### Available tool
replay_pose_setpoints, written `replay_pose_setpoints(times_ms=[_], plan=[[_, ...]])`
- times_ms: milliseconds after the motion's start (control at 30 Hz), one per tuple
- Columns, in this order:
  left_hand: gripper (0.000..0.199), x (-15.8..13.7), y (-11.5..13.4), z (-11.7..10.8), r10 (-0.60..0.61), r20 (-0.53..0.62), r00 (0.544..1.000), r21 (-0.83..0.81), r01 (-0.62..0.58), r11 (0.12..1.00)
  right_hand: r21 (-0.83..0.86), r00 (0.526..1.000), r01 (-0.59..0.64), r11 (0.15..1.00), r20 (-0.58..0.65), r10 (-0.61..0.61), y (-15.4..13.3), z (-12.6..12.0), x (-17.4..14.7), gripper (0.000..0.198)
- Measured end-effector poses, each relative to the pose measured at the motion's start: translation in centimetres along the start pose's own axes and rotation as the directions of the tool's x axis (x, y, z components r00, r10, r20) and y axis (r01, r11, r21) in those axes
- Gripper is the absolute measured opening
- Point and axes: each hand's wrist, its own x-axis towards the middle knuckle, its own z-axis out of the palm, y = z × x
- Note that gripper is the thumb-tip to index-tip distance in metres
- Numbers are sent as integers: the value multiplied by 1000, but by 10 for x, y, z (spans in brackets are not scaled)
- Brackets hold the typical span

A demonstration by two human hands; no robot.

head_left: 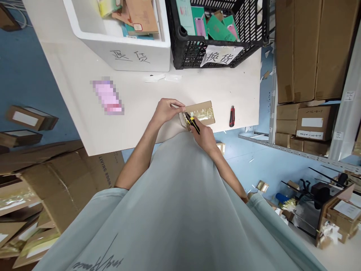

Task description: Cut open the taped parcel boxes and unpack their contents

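A small taped cardboard box (207,109) lies at the table's near edge, in front of my body. My right hand (205,134) is wrapped round a black and yellow box cutter (193,123), whose front end lies over the box's left end. At that same end, my left hand (169,111) pinches the box's corner between thumb and fingers. Yellowish clear tape runs along the top of the box. To the right, apart from both hands, rests a red and black box cutter (232,116).
Behind the hands stand a white foam bin (141,52) and a black plastic crate (191,49), both holding small packages. A blurred pink item (108,97) lies left on the white table (67,90). Shelves with cartons (314,122) rise at right; opened cartons (59,184) fill the lower left.
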Motion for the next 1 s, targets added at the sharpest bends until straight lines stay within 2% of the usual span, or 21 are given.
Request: replay_pose_setpoints(times_ms=[333,433,500,667,900,1000], plan=[[21,-4,0,4,-9,-32,999,55,11,998,-215,1000,8,977,7,-6,-12,14,5,62],[20,-5,-3,6,-12,-77,997,74,18,997,-226,1000,27,974,1,-28,-16,21,3,64],[17,-6,-5,8,-24,-117,993,85,34,996,-261,999,9,965,36,1,-20,21,-2,65],[14,-10,-1,7,-39,-123,992,94,51,994,-386,983,-61,920,135,122,-34,10,-23,65],[13,-18,11,8,-75,-131,989,124,91,988,-556,939,20,831,295,175,-48,-13,-50,70],[15,-21,11,9,-80,-170,982,159,108,981,-540,939,32,841,305,160,-43,-25,-60,63]])
